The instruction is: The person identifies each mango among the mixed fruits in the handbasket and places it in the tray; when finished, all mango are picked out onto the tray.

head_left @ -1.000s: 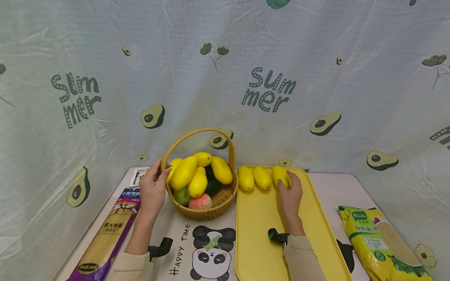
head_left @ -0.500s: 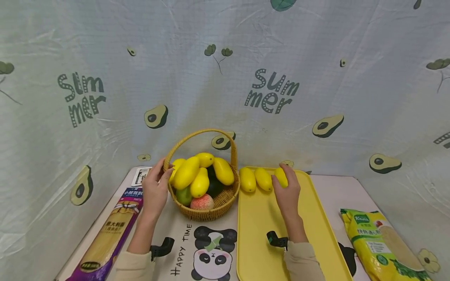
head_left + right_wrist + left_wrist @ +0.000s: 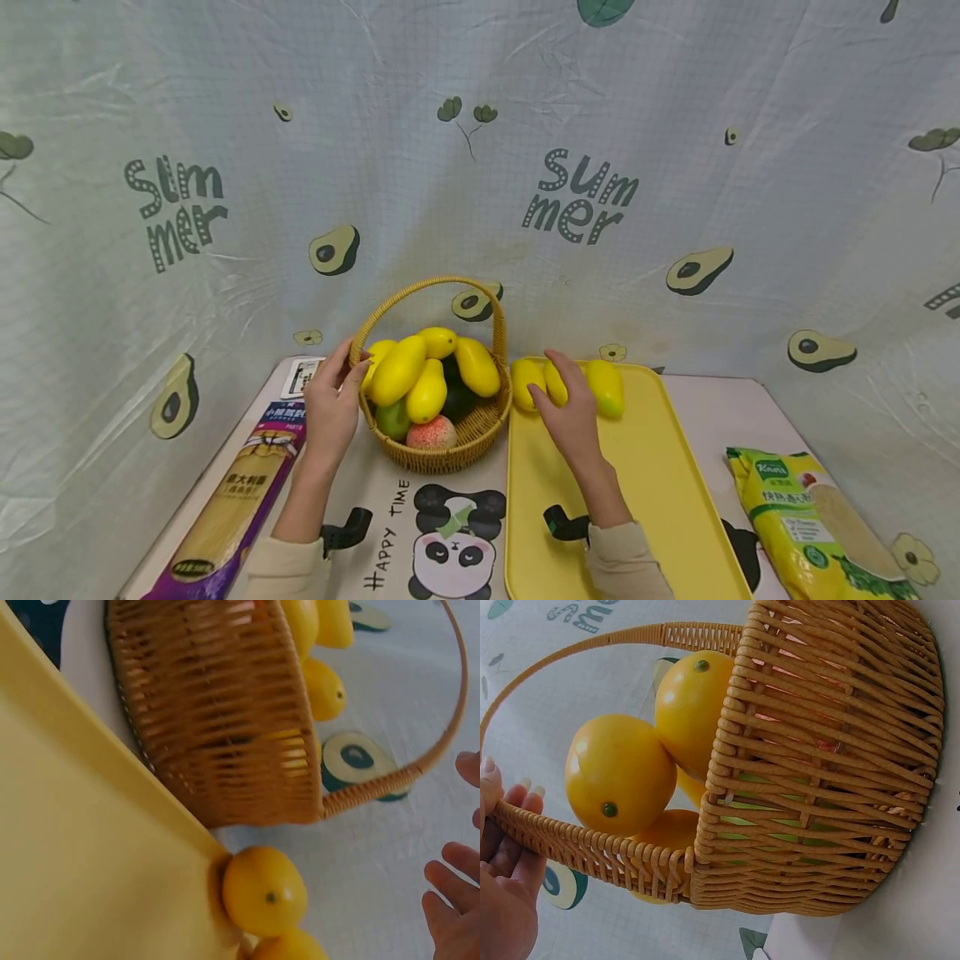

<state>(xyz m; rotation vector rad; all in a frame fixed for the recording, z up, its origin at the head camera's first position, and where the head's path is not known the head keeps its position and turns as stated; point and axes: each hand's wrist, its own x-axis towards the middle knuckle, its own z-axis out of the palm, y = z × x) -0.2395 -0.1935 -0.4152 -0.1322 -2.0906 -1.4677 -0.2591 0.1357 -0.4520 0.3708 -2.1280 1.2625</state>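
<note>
change shows mainly at the right hand [image 3: 573, 421]: a second ago it was at the right-hand yellow fruit [image 3: 604, 385], and now it has crossed leftward and hovers at the middle yellow fruit [image 3: 553, 383], partly hiding it. its thumb and fingers are spread apart with nothing between them, as the right wrist view also shows; whether a fingertip brushes the middle fruit i cannot tell. for the work in hand this seems to mean that the right-hand fruit has been let go, since it lies uncovered on the yellow tray [image 3: 547, 467], its near end greenish. the left-hand yellow fruit [image 3: 525, 379] lies there too, so all three are in a loose row along the far end of the tray, just beside the basket [image 3: 442, 460]

the left hand [image 3: 332, 408] has not shifted: it grips the side of the handle [image 3: 592, 853], thumb and fingers around it, and the basket stands upright on the worktop [image 3: 712, 398]. its contents look the same as a second ago: five yellow fruits piled over a green fruit [image 3: 393, 420], a dark green fruit [image 3: 459, 404] and a pink speckled fruit [image 3: 432, 433]
</note>
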